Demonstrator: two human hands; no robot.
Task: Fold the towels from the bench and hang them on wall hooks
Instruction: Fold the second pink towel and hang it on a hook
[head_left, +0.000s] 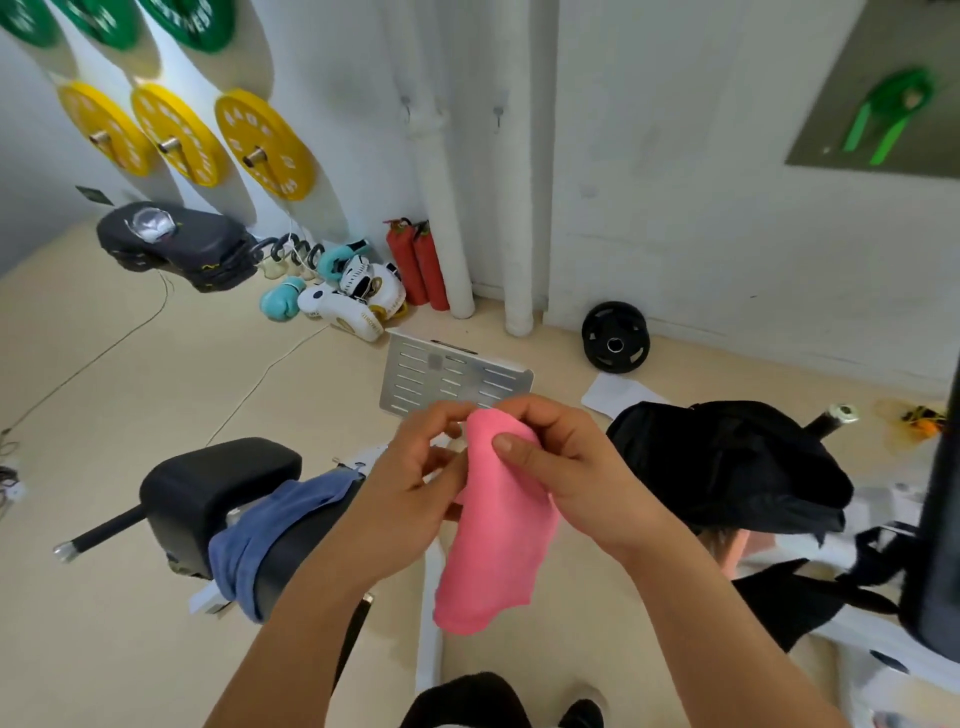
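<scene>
A pink towel (493, 545) hangs folded in front of me, above the floor. My right hand (566, 467) pinches its top edge with the thumb on the front. My left hand (415, 478) holds the same top edge from the left side, fingers curled into the cloth. A blue towel (265, 525) lies draped over the black padded bench (208, 493) at lower left. Two small wall hooks (407, 108) (498, 115) sit on the white wall ahead, both bare.
A black bag (727, 462) rests on white equipment to the right. A perforated metal plate (452, 379), boxing gloves (353, 296), red extinguishers (415, 265) and a black weight plate (615, 338) lie along the wall. Yellow plates (262, 145) hang at upper left.
</scene>
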